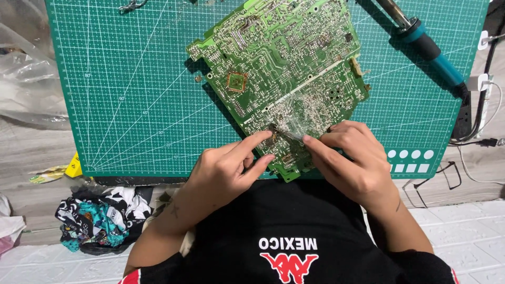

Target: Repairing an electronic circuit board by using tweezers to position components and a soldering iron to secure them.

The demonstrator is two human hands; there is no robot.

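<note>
Head view: my right hand (353, 160) pinches slim metal tweezers (288, 134) on the green circuit board (284, 68), left hand (229, 169) forefinger steadying; I fear a slip scratching traces.

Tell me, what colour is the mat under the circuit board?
Green mat with white grid lines, in the head view.

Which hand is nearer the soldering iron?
Right. The right hand lies below-left of the soldering iron, on the board's lower edge; the left hand is farther left.
</note>
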